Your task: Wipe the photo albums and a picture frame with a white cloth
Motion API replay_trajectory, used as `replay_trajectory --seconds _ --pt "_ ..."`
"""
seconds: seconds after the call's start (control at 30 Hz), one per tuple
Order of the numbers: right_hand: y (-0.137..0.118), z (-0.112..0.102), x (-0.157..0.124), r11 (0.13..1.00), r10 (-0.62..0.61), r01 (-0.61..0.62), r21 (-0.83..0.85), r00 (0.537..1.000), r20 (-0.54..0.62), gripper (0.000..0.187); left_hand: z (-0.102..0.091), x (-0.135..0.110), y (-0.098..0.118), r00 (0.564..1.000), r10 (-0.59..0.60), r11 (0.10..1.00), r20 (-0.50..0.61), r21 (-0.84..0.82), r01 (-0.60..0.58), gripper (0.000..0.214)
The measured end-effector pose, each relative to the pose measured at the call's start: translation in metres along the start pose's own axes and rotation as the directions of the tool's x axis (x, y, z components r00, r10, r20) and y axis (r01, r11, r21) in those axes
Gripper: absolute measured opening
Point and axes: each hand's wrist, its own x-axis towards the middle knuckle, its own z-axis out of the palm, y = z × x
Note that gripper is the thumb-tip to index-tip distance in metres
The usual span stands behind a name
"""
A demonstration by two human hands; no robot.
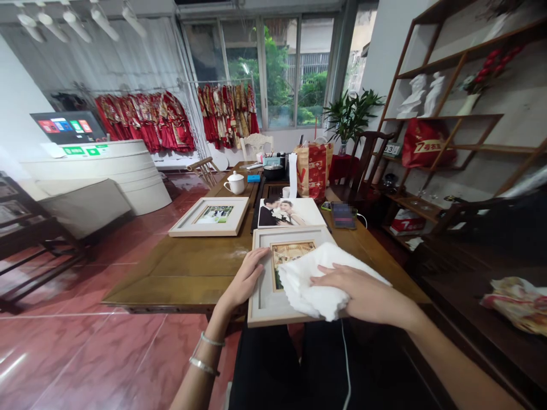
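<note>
A white picture frame (pixel 265 285) with a small photo lies at the near edge of the wooden table (pixel 188 267). My left hand (pixel 245 279) grips the frame's left side, fingers curled over its border. My right hand (pixel 363 293) lies flat on a white cloth (pixel 311 276), pressing it against the frame's glass. The cloth hides most of the frame's right half.
A second framed photo (pixel 210 216) and an unframed portrait print (pixel 290 212) lie farther up the table, with a phone (pixel 343 216), a white teapot (pixel 235 183) and a red gift bag (pixel 315 165). Wooden shelves (pixel 448 119) stand to the right. Red garments (pixel 141 122) hang at the back.
</note>
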Motion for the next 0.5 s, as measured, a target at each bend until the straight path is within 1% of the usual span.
replay_trajectory --seconds 0.07,0.17,0.27,0.33,0.4,0.47,0.5 --pt "-0.009 0.009 0.013 0.996 -0.082 0.082 0.017 0.997 -0.012 0.050 0.001 0.000 -0.001 1.000 0.004 1.000 -0.008 0.000 -0.004 0.040" --pt "-0.027 0.023 0.030 0.975 -0.212 0.215 0.060 0.976 -0.043 0.052 0.002 -0.001 -0.003 1.000 0.008 1.000 -0.021 -0.001 -0.008 0.040" --pt "-0.042 0.034 0.038 0.951 -0.291 0.299 0.074 0.951 -0.100 0.057 0.003 -0.001 -0.005 1.000 0.010 1.000 -0.029 -0.010 -0.010 0.041" --pt "-0.047 0.036 0.036 0.944 -0.315 0.322 0.067 0.944 -0.099 0.058 0.003 0.000 -0.006 0.999 0.014 1.000 -0.030 -0.013 -0.014 0.041" --pt "-0.048 0.033 0.025 0.948 -0.310 0.314 0.049 0.948 -0.070 0.058 0.002 0.000 -0.005 1.000 0.016 1.000 -0.023 -0.012 -0.016 0.041" --pt "-0.046 0.027 0.009 0.965 -0.262 0.263 0.003 0.964 -0.041 0.062 0.002 0.001 -0.004 1.000 0.016 1.000 -0.011 -0.011 -0.016 0.040" --pt "-0.044 0.023 0.000 0.976 -0.215 0.215 -0.033 0.976 -0.028 0.064 0.001 0.001 -0.003 1.000 0.016 1.000 -0.005 -0.011 -0.017 0.040"
